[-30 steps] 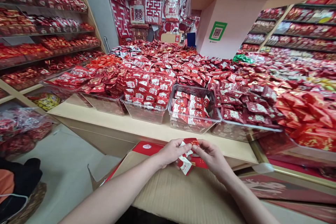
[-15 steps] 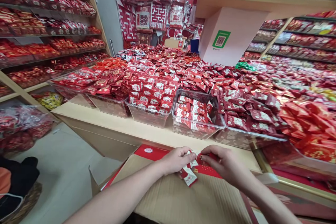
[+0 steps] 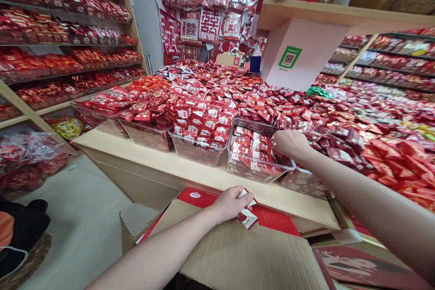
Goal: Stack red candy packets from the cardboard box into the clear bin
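Observation:
My left hand (image 3: 234, 202) is closed on red-and-white candy packets (image 3: 248, 218) above a cardboard box (image 3: 251, 253) with a red top edge. Over the right side of a clear plastic bin (image 3: 260, 168) is my right hand (image 3: 291, 144), its fingers pointing down and hidden from view, so what they hold, if anything, cannot be made out. Rows of red-and-white packets (image 3: 261, 141) lie inside that bin.
Another clear bin (image 3: 199, 150) of red packets stands just left, with more heaped bins behind and to the right. A wooden shelf (image 3: 340, 14) juts out at upper right. Stocked shelves line the left wall. A second open carton (image 3: 136, 222) stands at lower left.
My right hand has moved away from my left hand, up and forward to the bin. My left hand stays nearly in place, still gripping packets. The view has shifted slightly.

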`<state>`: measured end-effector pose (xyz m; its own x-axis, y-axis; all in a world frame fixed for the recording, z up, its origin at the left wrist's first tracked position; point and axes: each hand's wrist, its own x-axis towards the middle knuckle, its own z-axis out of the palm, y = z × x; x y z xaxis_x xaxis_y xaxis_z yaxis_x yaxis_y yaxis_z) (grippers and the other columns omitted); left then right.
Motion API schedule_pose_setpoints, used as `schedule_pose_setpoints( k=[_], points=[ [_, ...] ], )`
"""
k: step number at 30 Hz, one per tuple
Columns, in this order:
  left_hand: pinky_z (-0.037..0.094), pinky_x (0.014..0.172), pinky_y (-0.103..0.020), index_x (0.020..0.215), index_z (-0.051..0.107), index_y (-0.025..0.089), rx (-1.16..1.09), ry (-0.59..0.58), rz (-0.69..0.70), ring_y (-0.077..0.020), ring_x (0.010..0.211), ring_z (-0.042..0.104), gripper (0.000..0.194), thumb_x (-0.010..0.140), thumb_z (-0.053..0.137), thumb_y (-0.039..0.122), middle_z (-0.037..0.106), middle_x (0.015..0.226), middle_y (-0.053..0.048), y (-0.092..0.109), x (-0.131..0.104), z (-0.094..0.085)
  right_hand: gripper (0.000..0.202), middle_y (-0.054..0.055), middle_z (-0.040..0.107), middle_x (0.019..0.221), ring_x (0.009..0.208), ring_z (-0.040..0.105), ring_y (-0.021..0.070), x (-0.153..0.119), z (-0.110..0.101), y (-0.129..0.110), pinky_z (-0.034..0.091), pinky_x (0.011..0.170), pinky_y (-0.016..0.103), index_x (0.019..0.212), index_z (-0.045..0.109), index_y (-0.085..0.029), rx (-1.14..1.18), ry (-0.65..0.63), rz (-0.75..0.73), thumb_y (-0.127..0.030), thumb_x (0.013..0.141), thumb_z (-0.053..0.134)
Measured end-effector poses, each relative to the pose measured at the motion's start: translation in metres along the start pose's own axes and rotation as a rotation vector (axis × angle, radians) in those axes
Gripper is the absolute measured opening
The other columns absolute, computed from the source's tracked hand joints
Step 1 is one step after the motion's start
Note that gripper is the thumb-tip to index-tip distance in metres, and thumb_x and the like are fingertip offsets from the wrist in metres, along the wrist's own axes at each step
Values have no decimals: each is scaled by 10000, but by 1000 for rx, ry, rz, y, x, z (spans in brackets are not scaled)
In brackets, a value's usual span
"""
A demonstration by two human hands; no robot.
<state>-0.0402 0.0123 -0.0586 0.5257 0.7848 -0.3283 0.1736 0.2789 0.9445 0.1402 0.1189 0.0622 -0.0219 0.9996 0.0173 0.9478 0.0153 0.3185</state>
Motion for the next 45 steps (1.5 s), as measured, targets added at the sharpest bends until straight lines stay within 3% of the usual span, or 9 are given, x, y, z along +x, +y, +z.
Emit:
schedule_pose_setpoints(
  k=[5,12,20,26,31,40,45],
  points=[
    [342,362,-176,790,497,157,33,-1,49,-88,455,467,408,694,441,549,551,645,-6,-5,2,0,276,164,644,842,787,606,256,0,13,-8,438,593,304,836,649,-126,-35,-23,-41,-93,724,399],
    [350,372,-185,807,514,158,56,-6,66,-94,461,477,430,688,438,564,570,658,-11,-8,3,-1,295,190,646,812,792,607,267,-3,12,-15,444,616,321,814,660,-92,-127,12,-126,-79,761,370],
    [361,357,-200,817,518,162,83,0,85,-100,451,462,391,702,433,527,544,630,-2,-8,1,0,302,199,633,830,819,589,289,-6,21,-15,451,603,336,836,655,-80,-142,12,-126,-66,756,364],
    [360,349,-193,791,506,162,73,8,89,-93,439,456,360,702,443,504,526,612,5,-4,1,-1,274,170,636,850,818,594,262,1,16,-6,449,615,310,850,653,-120,-89,-67,-105,-107,730,407],
    [378,355,-195,803,490,161,38,-15,60,-93,460,473,351,703,442,494,540,662,-5,-2,1,-2,267,162,636,855,798,601,253,2,18,1,451,605,302,843,644,-114,-95,-18,-137,-104,719,408],
    [386,357,-202,813,488,160,55,7,16,-102,486,498,365,690,451,502,562,708,-11,-1,1,-4,285,180,632,876,863,590,254,1,20,-7,448,672,350,874,632,-114,-84,-66,-178,-101,779,363],
    [384,357,-193,815,490,162,38,7,-1,-95,488,496,360,688,460,497,567,721,-11,0,1,-4,234,165,633,892,846,594,250,1,19,-9,454,664,341,876,629,-128,-70,-83,-195,-156,758,428]
  ],
)
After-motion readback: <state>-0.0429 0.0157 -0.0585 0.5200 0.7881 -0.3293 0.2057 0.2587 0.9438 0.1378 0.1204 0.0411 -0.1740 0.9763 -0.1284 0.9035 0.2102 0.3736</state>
